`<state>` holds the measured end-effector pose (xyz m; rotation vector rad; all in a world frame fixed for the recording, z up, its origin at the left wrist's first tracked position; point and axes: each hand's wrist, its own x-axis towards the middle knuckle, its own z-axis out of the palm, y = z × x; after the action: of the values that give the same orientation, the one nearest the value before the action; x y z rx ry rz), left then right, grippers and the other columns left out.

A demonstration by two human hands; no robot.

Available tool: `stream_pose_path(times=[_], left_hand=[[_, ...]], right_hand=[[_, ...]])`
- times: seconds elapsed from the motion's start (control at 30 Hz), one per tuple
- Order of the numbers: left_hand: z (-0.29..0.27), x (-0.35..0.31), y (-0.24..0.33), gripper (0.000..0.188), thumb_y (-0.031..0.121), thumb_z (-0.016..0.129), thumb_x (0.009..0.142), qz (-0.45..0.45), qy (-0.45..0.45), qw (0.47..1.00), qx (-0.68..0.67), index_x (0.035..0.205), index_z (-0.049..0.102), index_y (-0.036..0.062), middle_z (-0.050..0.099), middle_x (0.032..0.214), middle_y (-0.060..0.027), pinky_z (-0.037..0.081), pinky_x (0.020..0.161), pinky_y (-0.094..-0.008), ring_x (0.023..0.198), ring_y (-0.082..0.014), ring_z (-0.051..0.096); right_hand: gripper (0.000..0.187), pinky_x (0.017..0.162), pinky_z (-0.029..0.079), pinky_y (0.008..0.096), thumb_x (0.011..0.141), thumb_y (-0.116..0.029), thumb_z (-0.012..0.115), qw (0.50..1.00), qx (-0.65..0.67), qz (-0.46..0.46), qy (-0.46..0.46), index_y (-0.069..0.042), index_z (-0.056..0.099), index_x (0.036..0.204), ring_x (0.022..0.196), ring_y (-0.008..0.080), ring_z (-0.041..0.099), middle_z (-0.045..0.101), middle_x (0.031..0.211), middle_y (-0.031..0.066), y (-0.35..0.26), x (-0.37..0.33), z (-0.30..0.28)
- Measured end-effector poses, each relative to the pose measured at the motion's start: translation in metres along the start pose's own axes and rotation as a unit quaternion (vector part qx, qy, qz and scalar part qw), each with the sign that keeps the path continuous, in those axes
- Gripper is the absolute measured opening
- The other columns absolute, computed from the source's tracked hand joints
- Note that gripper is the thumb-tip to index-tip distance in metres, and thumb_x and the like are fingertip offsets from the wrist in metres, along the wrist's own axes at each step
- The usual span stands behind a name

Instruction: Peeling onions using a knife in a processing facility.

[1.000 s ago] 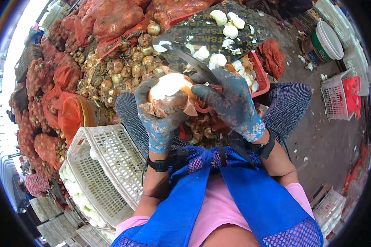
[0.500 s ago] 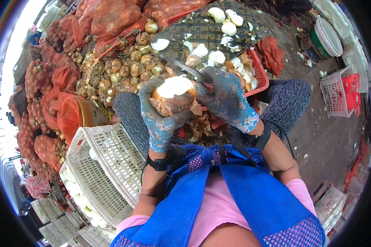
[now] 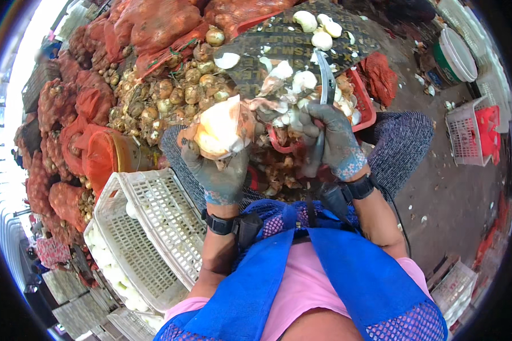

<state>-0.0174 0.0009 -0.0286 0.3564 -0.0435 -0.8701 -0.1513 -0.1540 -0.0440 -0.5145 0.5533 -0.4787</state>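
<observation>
A large onion [image 3: 221,129], partly peeled, rests in my left hand [image 3: 217,170], whose gloved fingers are closed round its underside. Its bared side is pale and shiny; brown skin still covers other parts. Across from it, my right hand [image 3: 341,139], in a stained flowered glove, grips a knife [image 3: 327,79] with its blade pointing up and away from me. The knife is apart from the onion. Something blurred beside the right hand's fingers cannot be made out. Loose brown onion skins [image 3: 279,170] lie between my knees, below both hands.
White peeled onions [image 3: 322,40] lie on a dark printed board [image 3: 250,48] ahead. Unpeeled onions [image 3: 176,94] and red mesh sacks [image 3: 148,28] fill the left. A white plastic crate [image 3: 165,210] stands by my left leg. A red tub [image 3: 367,105] holds peelings.
My hands have moved apart. The onion has turned and shifted left, with more of its pale side bared. The knife has swung from pointing left at the onion to pointing away from me.
</observation>
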Motion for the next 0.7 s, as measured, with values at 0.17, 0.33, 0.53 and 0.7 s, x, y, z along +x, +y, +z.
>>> stream_pose_path(times=[0.17,0.33,0.53,0.7], left_hand=[[-0.015,0.003,0.005,0.064,0.032,0.067,0.075,0.015,0.023,0.999,0.042,0.127,0.042,0.0046,0.046,0.128,-0.0157,0.041,0.098,-0.0436,0.119,-0.0318,0.044],[-0.001,0.006,-0.005,0.056,0.011,0.062,0.074,0.273,-0.115,0.710,0.638,0.124,0.039,0.0020,0.051,0.120,-0.0162,0.046,0.092,-0.0364,0.108,-0.0271,0.054],[0.021,0.005,-0.008,0.070,0.024,0.065,0.063,0.082,-0.062,0.947,0.305,0.123,0.038,0.0002,0.051,0.119,-0.0180,0.046,0.094,-0.0411,0.111,-0.0317,0.052],[0.009,0.009,-0.009,0.070,0.023,0.064,0.067,0.055,-0.018,0.960,0.274,0.127,0.036,0.0005,0.049,0.122,-0.0175,0.045,0.096,-0.0424,0.115,-0.0313,0.049]], right_hand=[[0.026,0.041,0.036,0.0195,0.084,-0.026,0.066,0.956,-0.267,-0.086,0.083,-0.001,0.060,0.083,0.047,0.0048,0.047,0.056,0.061,-0.0008,-0.004,-0.016,0.030],[0.031,0.034,0.035,0.0187,0.081,-0.027,0.066,0.935,-0.346,-0.077,-0.022,0.000,0.056,0.094,0.040,0.0053,0.046,0.055,0.061,-0.0005,-0.017,-0.017,0.058],[0.028,0.037,0.035,0.0192,0.080,-0.025,0.067,0.939,-0.331,-0.060,-0.066,0.000,0.058,0.088,0.043,0.0044,0.047,0.055,0.059,-0.0007,-0.021,-0.015,0.062],[0.025,0.045,0.040,0.0197,0.079,-0.021,0.068,0.944,-0.314,-0.091,-0.039,0.001,0.059,0.088,0.051,0.0048,0.051,0.058,0.062,0.0007,-0.017,-0.014,0.065]])
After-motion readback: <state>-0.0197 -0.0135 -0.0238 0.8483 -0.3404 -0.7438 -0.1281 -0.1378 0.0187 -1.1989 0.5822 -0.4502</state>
